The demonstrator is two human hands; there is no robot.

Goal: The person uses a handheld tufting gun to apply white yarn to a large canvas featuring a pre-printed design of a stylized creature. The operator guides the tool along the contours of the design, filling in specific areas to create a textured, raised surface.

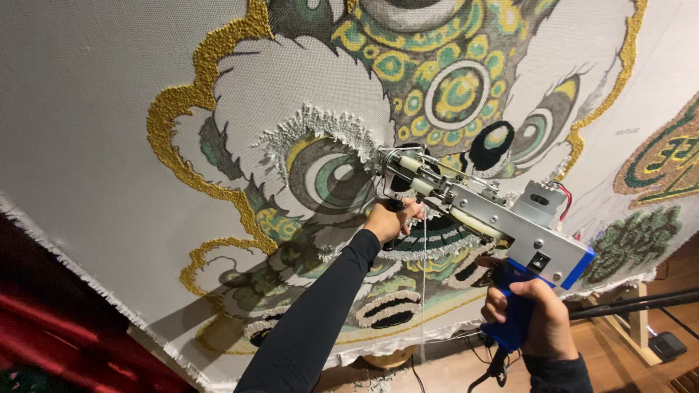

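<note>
Down low to my right I see a wooden floor (619, 364) with a small black pedal (666, 346) on it. A wooden stand (632, 320) is there, and black poles (641, 302) cross it. A red curtain (65, 342) hangs at my left.

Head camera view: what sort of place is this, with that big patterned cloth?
Most likely a rug-making workshop or studio. A large stretched cloth carries a half-filled yarn design, the right hand grips a blue-handled tufting gun pressed against it, the left hand steadies its front, and a wooden floor lies below.
</note>
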